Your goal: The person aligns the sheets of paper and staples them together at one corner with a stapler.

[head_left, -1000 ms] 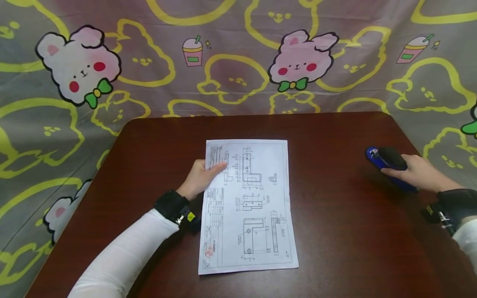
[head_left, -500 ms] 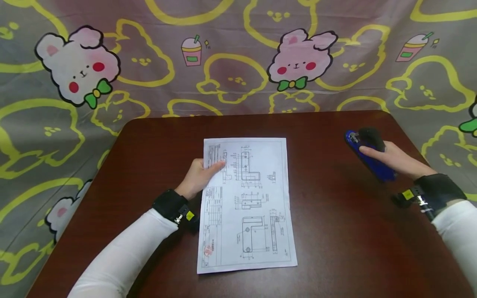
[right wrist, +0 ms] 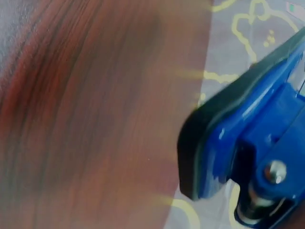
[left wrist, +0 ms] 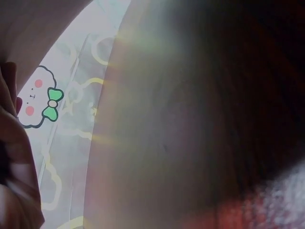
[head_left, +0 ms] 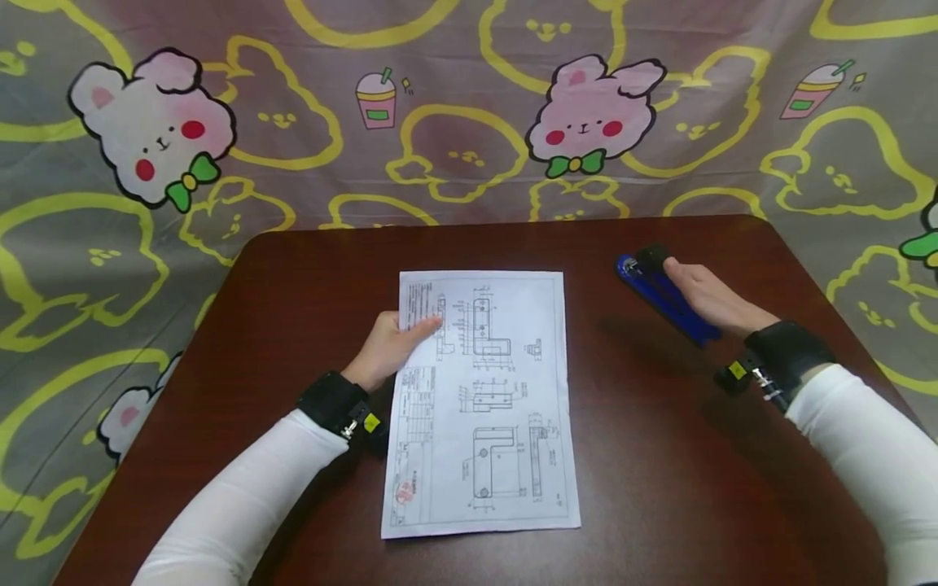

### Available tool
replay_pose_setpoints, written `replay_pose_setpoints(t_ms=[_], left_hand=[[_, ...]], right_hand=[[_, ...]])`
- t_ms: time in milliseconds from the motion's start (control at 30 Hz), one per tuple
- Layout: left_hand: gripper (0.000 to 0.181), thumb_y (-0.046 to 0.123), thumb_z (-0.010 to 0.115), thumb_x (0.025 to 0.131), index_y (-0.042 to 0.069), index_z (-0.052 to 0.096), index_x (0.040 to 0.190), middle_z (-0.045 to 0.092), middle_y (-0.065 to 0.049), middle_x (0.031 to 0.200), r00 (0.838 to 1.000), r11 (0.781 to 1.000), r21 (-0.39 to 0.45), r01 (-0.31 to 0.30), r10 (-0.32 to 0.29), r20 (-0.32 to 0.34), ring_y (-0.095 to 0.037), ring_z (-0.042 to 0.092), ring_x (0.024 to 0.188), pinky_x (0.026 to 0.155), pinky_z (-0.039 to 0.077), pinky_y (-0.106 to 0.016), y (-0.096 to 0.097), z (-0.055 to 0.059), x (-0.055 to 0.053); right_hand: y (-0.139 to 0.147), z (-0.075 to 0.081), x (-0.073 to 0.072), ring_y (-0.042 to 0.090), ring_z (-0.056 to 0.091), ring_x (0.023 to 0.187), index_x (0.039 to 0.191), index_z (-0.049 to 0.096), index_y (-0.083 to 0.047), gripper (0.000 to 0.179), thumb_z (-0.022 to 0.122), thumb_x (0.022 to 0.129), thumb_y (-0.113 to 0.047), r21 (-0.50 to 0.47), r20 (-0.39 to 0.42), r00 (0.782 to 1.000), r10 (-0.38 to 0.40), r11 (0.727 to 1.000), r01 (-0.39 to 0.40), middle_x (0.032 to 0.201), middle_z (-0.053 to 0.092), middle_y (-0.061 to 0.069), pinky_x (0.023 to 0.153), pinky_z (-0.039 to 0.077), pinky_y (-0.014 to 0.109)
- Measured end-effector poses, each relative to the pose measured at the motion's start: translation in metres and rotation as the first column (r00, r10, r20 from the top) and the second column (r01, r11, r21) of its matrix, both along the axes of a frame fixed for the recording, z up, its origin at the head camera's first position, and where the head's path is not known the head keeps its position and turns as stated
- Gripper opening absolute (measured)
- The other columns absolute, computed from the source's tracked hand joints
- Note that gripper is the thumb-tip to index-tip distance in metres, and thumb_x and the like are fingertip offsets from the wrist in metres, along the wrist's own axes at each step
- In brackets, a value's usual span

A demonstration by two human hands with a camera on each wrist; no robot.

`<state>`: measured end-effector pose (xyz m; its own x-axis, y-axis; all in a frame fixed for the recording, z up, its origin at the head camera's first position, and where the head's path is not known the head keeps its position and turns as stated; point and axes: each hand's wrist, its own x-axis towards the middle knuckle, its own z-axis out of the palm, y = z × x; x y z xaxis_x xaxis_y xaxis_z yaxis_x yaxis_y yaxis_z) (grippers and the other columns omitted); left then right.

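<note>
In the head view, printed sheets (head_left: 506, 456) with technical drawings stand upright on the page's long side toward me, at mid-table. My left hand (head_left: 384, 350) pinches their left edge, thumb on top and fingers hidden underneath. Part of that hand (left wrist: 16, 157) shows dark at the left of the left wrist view. To the right of the sheets, my right hand (head_left: 714, 297) grips a blue stapler (head_left: 663, 301) with a black top, held above the table. Its rear end, with a black base pad and a metal pin, fills the right side of the right wrist view.
The dark brown wooden table (head_left: 645, 488) has rounded far corners. Behind it and along its sides hangs a curtain (head_left: 454, 73) printed with cartoon animals. Black camera straps (head_left: 333, 404) circle both wrists.
The right hand has carried the stapler leftward and a little away from me, closer to the sheets. The left hand keeps its pinch, and the sheets have barely shifted.
</note>
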<state>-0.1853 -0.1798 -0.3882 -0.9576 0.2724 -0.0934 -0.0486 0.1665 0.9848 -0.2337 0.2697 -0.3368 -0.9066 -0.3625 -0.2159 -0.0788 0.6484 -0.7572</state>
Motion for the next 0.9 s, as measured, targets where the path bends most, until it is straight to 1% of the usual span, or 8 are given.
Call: replay_pose_setpoints(t_ms=[67, 133, 267, 400, 533, 667, 833, 900], left_hand=[[0.036, 0.028, 0.061, 0.097, 0.006, 0.062, 0.126, 0.069, -0.016, 0.110, 1.000, 1.000, -0.001, 0.008, -0.008, 0.001, -0.032, 0.071, 0.082, 0.066, 0.057, -0.046, -0.001, 0.000, 0.000], [0.036, 0.027, 0.060, 0.098, 0.005, 0.061, 0.126, 0.069, -0.017, 0.110, 1.000, 1.000, 0.000, 0.019, -0.019, 0.003, -0.033, 0.071, 0.083, 0.066, 0.057, -0.046, -0.001, 0.000, 0.000], [0.035, 0.026, 0.059, 0.099, 0.005, 0.061, 0.127, 0.069, -0.017, 0.109, 0.999, 1.000, -0.002, 0.031, -0.031, 0.008, -0.033, 0.071, 0.082, 0.065, 0.057, -0.046, 0.000, 0.000, 0.000], [0.035, 0.027, 0.060, 0.098, 0.005, 0.061, 0.126, 0.069, -0.017, 0.108, 1.000, 1.000, -0.009, 0.024, -0.024, 0.016, -0.033, 0.071, 0.082, 0.065, 0.057, -0.046, 0.000, 0.000, -0.001], [0.035, 0.027, 0.060, 0.098, 0.005, 0.061, 0.126, 0.069, -0.017, 0.109, 0.999, 1.000, -0.005, 0.021, -0.021, 0.025, -0.033, 0.071, 0.082, 0.065, 0.057, -0.046, 0.000, -0.001, -0.001], [0.036, 0.026, 0.060, 0.098, 0.004, 0.060, 0.127, 0.068, -0.017, 0.110, 0.999, 1.000, 0.013, 0.028, -0.029, 0.025, -0.034, 0.071, 0.083, 0.066, 0.056, -0.046, 0.000, 0.000, -0.001], [0.037, 0.027, 0.060, 0.098, 0.004, 0.060, 0.127, 0.068, -0.017, 0.111, 0.999, 0.999, 0.031, 0.034, -0.035, 0.030, -0.034, 0.071, 0.084, 0.067, 0.056, -0.047, 0.001, 0.001, 0.000], [0.037, 0.027, 0.061, 0.097, 0.005, 0.060, 0.127, 0.068, -0.017, 0.111, 0.999, 0.999, 0.036, 0.032, -0.033, 0.038, -0.034, 0.071, 0.084, 0.067, 0.056, -0.047, 0.001, 0.001, 0.000]], right_hand=[[-0.006, -0.002, -0.002, 0.044, 0.050, 0.116, 0.146, 0.033, 0.006, 0.070, 0.022, 0.104, -0.049, 0.005, -0.071, 0.997, 0.015, 1.000, -0.015, 0.137, 0.045, 0.032, 0.095, 0.040, 0.059], [-0.012, -0.003, -0.005, 0.043, 0.052, 0.115, 0.143, 0.039, 0.005, 0.066, 0.029, 0.104, -0.047, 0.040, -0.136, 0.990, 0.037, 0.999, -0.032, 0.134, 0.049, 0.030, 0.095, 0.039, 0.059], [-0.019, -0.007, -0.007, 0.041, 0.053, 0.113, 0.141, 0.043, 0.004, 0.062, 0.037, 0.104, -0.044, 0.082, -0.178, 0.981, 0.080, 0.994, -0.067, 0.131, 0.053, 0.027, 0.097, 0.038, 0.060], [-0.024, -0.013, -0.006, 0.039, 0.053, 0.110, 0.138, 0.046, 0.003, 0.059, 0.039, 0.103, -0.044, 0.096, -0.190, 0.975, 0.112, 0.991, -0.095, 0.125, 0.056, 0.025, 0.096, 0.038, 0.060], [-0.033, -0.021, -0.004, 0.039, 0.052, 0.112, 0.138, 0.046, 0.002, 0.061, 0.042, 0.101, -0.046, 0.103, -0.188, 0.975, 0.117, 0.990, -0.099, 0.125, 0.056, 0.023, 0.097, 0.038, 0.061], [-0.042, -0.029, -0.002, 0.037, 0.053, 0.111, 0.137, 0.047, -0.001, 0.061, 0.044, 0.100, -0.048, 0.098, -0.188, 0.974, 0.126, 0.989, -0.109, 0.126, 0.057, 0.021, 0.096, 0.040, 0.060], [-0.050, -0.038, 0.001, 0.034, 0.055, 0.113, 0.137, 0.049, -0.005, 0.058, 0.045, 0.099, -0.048, 0.048, -0.179, 0.973, 0.144, 0.989, -0.138, 0.128, 0.058, 0.016, 0.096, 0.041, 0.059], [-0.052, -0.039, 0.003, 0.034, 0.053, 0.117, 0.140, 0.048, -0.006, 0.058, 0.043, 0.099, -0.048, 0.011, -0.185, 0.970, 0.156, 0.988, -0.157, 0.133, 0.055, 0.015, 0.098, 0.039, 0.059]])
